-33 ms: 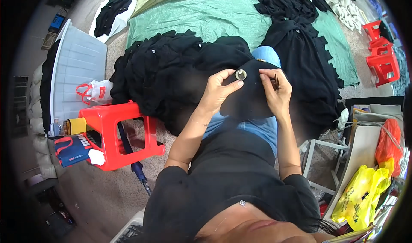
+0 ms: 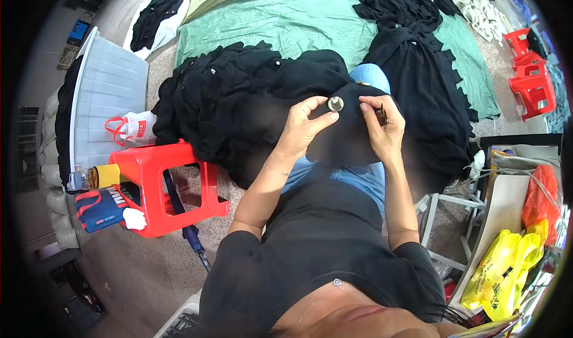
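Black fabric lies over my lap, above blue jeans. My left hand pinches a small round pale disc with a shiny centre between thumb and forefinger, at the cloth's left edge. Just to the right, my right hand is closed. A small dark brown, metal-looking piece sits within its fingers; its exact kind is unclear. The right thumb and forefinger tips meet over the cloth, and whatever is between them is too fine to make out. A small gold-coloured piece shows at the fabric's upper edge.
Black garments are heaped to the left and right, partly on a green sheet. A red stool and a grey plastic tub stand left. At right are a metal frame and a yellow bag.
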A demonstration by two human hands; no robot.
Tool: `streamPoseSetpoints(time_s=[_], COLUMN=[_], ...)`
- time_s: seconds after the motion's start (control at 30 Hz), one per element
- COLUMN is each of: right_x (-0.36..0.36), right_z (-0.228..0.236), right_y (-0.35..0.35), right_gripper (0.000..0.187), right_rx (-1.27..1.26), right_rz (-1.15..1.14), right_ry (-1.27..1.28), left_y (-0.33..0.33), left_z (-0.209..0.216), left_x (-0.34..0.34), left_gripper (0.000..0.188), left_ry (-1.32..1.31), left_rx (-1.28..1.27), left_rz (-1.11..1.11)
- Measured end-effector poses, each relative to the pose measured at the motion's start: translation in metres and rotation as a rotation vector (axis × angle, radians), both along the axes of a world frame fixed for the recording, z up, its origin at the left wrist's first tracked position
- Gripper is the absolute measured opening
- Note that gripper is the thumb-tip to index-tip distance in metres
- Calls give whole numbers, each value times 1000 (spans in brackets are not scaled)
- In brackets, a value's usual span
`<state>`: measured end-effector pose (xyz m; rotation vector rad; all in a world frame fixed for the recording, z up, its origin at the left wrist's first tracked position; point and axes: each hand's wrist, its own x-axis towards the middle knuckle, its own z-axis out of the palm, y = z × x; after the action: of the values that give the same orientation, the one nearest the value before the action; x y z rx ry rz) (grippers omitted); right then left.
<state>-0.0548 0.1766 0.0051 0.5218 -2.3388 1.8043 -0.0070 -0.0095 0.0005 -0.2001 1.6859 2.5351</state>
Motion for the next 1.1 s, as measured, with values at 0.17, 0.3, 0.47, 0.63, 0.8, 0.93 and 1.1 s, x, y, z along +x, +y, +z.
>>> streamPoseSetpoints(time_s=[0.17, 0.3, 0.47, 0.63, 0.8, 0.93, 1.1], right_x=[12, 9, -3, -9, -4, -4, 2], right_z=[-2, -2, 13, 3, -4, -14, -13], right_y=[-3, 1, -1, -8, -20, -21, -14], right_gripper=[26, 33, 35, 30, 12, 11, 19], right_rx=[-11, -4, 100, 86, -60, -183, -284], right_rz=[-15, 48, 160, 123, 65, 156, 126], right_ry=[-117, -60, 222, 302, 201, -30, -154], left_y=[7, 7, 8, 7, 17, 18, 20], left_z=[7, 11, 17, 5, 5, -2, -6], left_x=[7, 5, 1, -1, -1, 0, 1], left_gripper=[26, 31, 33, 31, 34, 24, 22], left_ry=[4, 26, 12, 46, 245, 265, 250], left_rx=[-75, 40, 39, -43, -496, -575, -596], left_rz=[22, -20, -36, -44, 146, 187, 271])
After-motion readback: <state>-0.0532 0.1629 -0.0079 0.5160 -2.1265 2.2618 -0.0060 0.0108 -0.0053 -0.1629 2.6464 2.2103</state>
